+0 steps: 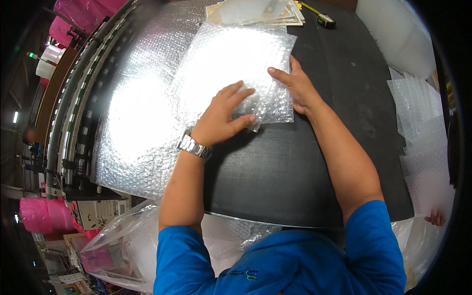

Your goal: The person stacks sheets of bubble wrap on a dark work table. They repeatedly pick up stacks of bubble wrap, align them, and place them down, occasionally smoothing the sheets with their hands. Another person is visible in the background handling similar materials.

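Note:
My right hand point(301, 89) grips the right edge of a cut bubble wrap sheet point(276, 51), its thumb on top and its other fingers partly hidden behind the edge. Spread fingers of my left hand point(223, 114) rest over the lower part of that sheet, and a metal-band watch point(194, 144) is on the wrist. The sheet seems to be more than one layer; glare hides how many. To its left, partly under it, a larger bubble wrap sheet point(137, 169) comes from the rollers.
The table has a dark top point(275, 182). At its far side lie flat framed panels point(255, 19) and a yellow-black tape measure point(326, 20). Rollers point(73, 123) line the left. Bubble wrap pieces point(418, 113) hang at the right edge, near another person's hand point(435, 218). Pink rolls point(46, 215) stand lower left.

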### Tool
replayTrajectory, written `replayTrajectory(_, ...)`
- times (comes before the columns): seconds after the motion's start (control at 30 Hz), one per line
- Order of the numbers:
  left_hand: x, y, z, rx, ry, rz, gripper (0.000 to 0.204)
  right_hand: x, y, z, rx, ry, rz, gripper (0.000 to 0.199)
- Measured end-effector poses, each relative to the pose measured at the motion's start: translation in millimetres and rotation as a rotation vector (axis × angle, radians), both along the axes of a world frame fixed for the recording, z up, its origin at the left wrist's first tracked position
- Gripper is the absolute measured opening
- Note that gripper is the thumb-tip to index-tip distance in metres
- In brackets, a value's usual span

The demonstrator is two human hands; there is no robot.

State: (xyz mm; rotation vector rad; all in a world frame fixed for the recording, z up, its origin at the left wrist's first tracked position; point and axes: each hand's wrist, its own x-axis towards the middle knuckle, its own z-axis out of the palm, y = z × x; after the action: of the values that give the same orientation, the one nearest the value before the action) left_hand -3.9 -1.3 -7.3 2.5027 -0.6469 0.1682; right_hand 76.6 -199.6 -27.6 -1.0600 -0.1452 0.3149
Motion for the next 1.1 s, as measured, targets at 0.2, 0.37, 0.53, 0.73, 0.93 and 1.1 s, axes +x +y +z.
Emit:
replayTrajectory(0.2,-2,-8,3,-0.150,-0.016,0.034,0.053,3,1,-9,-0.059,-0.057,-0.046,0.067)
replayTrajectory(0.37,4,11,-2,0.091,-0.189,0.269,0.044,2,1,-6,-0.098,-0.024,-0.061,0.066)
replayTrajectory(0.53,1,10,6,-0.063,-0.265,0.290,0.038,2,1,-6,-0.063,-0.030,-0.037,0.067)
replayTrajectory(0.73,0,23,15,-0.104,-0.567,0.410,0.027,1,1,-4,-0.045,-0.005,-0.031,0.069)
replayTrajectory(0.93,1,30,16,-0.177,-0.580,0.426,0.025,1,1,-4,-0.063,-0.013,-0.038,0.069)
replayTrajectory(1.1,1,28,16,-0.182,-0.602,0.398,0.023,0,1,-2,-0.075,-0.003,-0.031,0.069)
